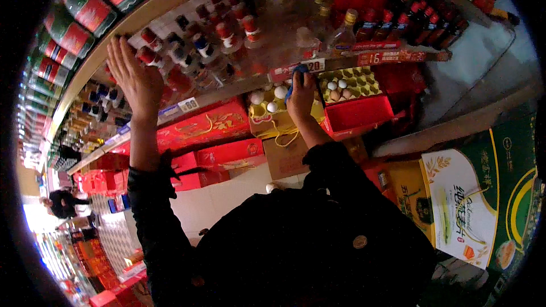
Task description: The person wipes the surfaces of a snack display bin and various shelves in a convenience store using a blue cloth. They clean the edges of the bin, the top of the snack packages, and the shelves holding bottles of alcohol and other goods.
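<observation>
My left hand (135, 79) is open, its fingers stretched up against the brown edge of the upper shelf (99, 37). Beside it stand several clear bottles with red and dark caps (227, 37). My right hand (301, 99) is closed on a blue cloth (298, 75), which lies against the front edge of the bottle shelf, next to a red and white price label (313, 66). Below that edge, close to the right hand, sit a carton with several eggs (272, 107) and a yellow egg tray (355, 81). Part of the cloth is hidden by my fingers.
Large green bottles with red labels (71, 37) line the upper shelf at left. Dark bottles (421, 25) stand at the far right. Red gift boxes (227, 156) lie low in front, and a green and white carton (463, 204) is at right. A person (61, 203) is far off at left.
</observation>
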A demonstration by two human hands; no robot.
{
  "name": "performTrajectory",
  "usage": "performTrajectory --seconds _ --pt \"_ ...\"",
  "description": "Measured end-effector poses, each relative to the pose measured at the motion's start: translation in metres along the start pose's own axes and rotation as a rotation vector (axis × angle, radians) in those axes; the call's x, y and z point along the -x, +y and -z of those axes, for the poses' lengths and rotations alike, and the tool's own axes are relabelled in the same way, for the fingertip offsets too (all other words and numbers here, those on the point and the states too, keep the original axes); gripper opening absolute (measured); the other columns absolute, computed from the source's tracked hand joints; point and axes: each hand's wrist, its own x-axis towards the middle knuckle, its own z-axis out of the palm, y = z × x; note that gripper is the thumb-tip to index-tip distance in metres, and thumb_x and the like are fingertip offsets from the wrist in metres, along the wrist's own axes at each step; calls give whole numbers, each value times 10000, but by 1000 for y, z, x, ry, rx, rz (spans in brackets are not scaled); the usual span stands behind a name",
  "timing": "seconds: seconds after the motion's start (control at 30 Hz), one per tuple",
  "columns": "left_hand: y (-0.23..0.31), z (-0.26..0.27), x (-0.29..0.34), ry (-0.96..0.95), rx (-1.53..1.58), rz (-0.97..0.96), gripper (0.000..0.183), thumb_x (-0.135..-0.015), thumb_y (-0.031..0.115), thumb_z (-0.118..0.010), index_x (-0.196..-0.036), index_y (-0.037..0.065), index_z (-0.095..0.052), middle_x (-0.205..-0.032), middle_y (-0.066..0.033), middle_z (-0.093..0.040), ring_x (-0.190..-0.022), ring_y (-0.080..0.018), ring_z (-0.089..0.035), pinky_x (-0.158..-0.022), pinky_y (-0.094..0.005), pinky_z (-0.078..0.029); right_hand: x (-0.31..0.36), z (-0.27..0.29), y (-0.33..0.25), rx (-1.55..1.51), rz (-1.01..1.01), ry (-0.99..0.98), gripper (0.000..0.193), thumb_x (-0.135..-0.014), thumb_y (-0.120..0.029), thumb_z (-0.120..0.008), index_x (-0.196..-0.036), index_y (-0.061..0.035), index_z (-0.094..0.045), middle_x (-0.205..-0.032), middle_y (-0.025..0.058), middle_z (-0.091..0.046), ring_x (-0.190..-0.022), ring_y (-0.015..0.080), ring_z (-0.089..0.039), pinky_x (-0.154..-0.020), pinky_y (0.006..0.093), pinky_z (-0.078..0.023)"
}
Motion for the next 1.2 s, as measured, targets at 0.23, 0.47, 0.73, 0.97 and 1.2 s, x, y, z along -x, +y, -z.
performTrajectory --seconds 0.23,0.47,0.73,0.97,1.2 --pt "-2 43 27 49 134 51 647 -716 -51 -438 -1353 13 -343 -1440 -197 -280 -1345 -403 -224 -1095 -496 -182 2 1 -15 -134 68 -75 591 -685 29 -630 -1250 -46 -471 -1270 216 -405 -1106 431 -428 -913 482 -399" --pt "-20 91 186 -322 184 292 676 -662 -77 -447 -1325 41 -391 -1441 -213 -260 -1347 -430 -192 -1084 -538 -187 11 -24 -51 -64 148 -99 722 -726 0 -651 -1371 -18 -328 -1334 300 -341 -1176 458 -393 -935 497 -382" --pt "12 122 310 -582 354 695 645 -630 -129 -425 -1255 29 -456 -1414 -225 -289 -1327 -431 -231 -1079 -517 -225 13 -37 -82 79 84 32 600 -812 -24 -572 -1354 24 -318 -1260 289 -360 -1116 436 -401 -937 478 -357" --pt "13 126 322 -698 448 680 567 -632 -105 -442 -1188 -16 -508 -1348 -243 -373 -1282 -414 -309 -1065 -501 -256 10 -33 -137 -274 -375 -122 490 -922 -202 -514 -1330 9 -343 -1251 268 -374 -1092 407 -427 -871 449 -396" --pt "-2 144 345 -666 454 678 568 -628 -110 -447 -1182 -9 -514 -1266 -231 -458 -1217 -407 -392 -1032 -487 -308 43 -76 -210 -117 77 -93 504 -763 -27 -565 -1238 67 -428 -1164 287 -424 -1012 439 -457 -851 478 -403"
